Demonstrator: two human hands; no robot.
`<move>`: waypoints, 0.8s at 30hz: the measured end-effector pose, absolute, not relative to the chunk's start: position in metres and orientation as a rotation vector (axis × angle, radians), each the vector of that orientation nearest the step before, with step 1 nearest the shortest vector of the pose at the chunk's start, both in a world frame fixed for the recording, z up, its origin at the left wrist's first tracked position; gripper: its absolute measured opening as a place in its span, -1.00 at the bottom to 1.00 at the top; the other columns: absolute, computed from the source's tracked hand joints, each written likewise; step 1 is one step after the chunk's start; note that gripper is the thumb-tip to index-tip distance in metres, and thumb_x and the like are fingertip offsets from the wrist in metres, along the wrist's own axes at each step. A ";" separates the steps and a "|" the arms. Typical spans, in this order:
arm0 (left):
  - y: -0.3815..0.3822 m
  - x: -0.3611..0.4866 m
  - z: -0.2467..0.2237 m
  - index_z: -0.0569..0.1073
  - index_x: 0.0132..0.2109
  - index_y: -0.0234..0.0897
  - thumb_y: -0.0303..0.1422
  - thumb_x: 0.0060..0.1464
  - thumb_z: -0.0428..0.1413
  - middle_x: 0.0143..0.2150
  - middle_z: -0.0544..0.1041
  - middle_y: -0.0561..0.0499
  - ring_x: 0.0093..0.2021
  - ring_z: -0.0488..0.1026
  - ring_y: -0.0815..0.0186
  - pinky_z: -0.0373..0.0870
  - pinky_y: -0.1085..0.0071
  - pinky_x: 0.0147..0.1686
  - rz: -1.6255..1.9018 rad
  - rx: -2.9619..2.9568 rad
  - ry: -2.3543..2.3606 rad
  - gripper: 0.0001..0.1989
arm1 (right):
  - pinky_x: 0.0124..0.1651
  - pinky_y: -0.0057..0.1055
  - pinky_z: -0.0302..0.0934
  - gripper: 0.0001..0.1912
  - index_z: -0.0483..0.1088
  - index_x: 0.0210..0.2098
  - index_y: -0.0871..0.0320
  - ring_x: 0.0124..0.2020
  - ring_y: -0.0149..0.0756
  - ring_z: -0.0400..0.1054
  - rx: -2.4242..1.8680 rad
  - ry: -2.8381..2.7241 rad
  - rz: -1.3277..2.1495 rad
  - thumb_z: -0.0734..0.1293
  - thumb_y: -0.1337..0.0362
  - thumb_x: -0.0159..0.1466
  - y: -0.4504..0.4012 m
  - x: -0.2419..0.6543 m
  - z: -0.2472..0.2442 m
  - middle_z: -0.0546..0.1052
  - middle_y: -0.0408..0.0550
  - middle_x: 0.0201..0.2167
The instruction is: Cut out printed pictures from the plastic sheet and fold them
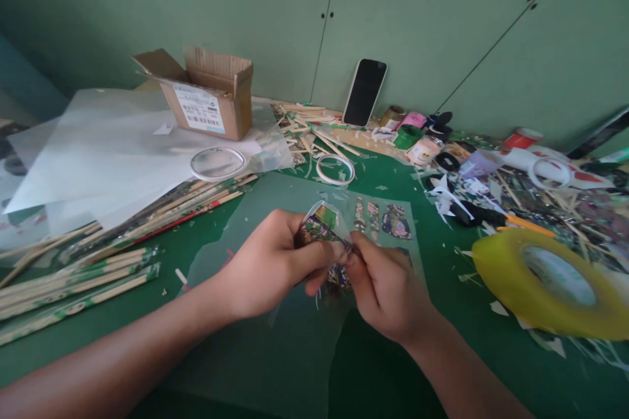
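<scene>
Close to the middle of the view, my left hand (280, 262) is closed around a small patterned piece in clear film (324, 215), with green, gold and dark colours. My right hand (386, 281) pinches the near right edge of this same piece, its fingertips meeting those of my left hand. Fingers hide much of the piece, so its full shape does not show. Beneath both hands lies a translucent sheet (280, 203). Several patterned cutouts (397, 221) rest on it just beyond my right hand.
A large yellow tape roll (496, 272) lies at right, near cluttered scraps and jars (425, 149). Wrapped chopsticks (98, 281) lie at left. Behind stand an open cardboard box (236, 114) and a phone (365, 93) leaning on the wall. Thin tape rings (335, 180) lie between.
</scene>
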State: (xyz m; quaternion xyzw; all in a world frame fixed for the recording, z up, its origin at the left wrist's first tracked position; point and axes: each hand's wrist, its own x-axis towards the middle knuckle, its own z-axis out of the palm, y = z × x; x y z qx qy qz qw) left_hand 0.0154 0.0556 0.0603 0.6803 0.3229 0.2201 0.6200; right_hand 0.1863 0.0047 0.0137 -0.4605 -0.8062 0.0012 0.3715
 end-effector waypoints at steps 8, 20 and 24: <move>0.057 0.015 0.059 0.27 -0.69 -0.35 -0.38 0.10 0.07 -0.75 0.22 0.15 -0.71 0.05 0.55 0.04 0.51 -0.63 0.518 1.437 0.683 -0.59 | -0.64 -0.46 0.03 -0.85 0.25 -0.31 0.14 -0.70 -0.39 0.25 -1.163 -2.074 0.042 0.09 0.42 0.32 0.005 0.187 0.015 0.40 -0.18 -0.65; 0.056 0.013 0.060 0.26 -0.70 -0.34 -0.36 0.11 0.07 -0.75 0.21 0.14 -0.69 0.07 0.53 0.05 0.49 -0.60 0.519 1.438 0.682 -0.57 | -0.65 -0.46 -0.01 -0.83 0.27 -0.29 0.16 -0.71 -0.38 0.23 -1.209 -2.065 0.000 0.08 0.42 0.31 0.005 0.185 0.015 0.41 -0.15 -0.65; 0.056 0.014 0.061 0.27 -0.70 -0.34 -0.39 0.11 0.07 -0.76 0.20 0.15 -0.70 0.06 0.55 0.03 0.50 -0.62 0.511 1.465 0.689 -0.58 | -0.65 -0.46 -0.01 -0.83 0.26 -0.31 0.16 -0.71 -0.37 0.24 -1.226 -2.076 -0.015 0.08 0.42 0.31 0.004 0.184 0.015 0.40 -0.17 -0.66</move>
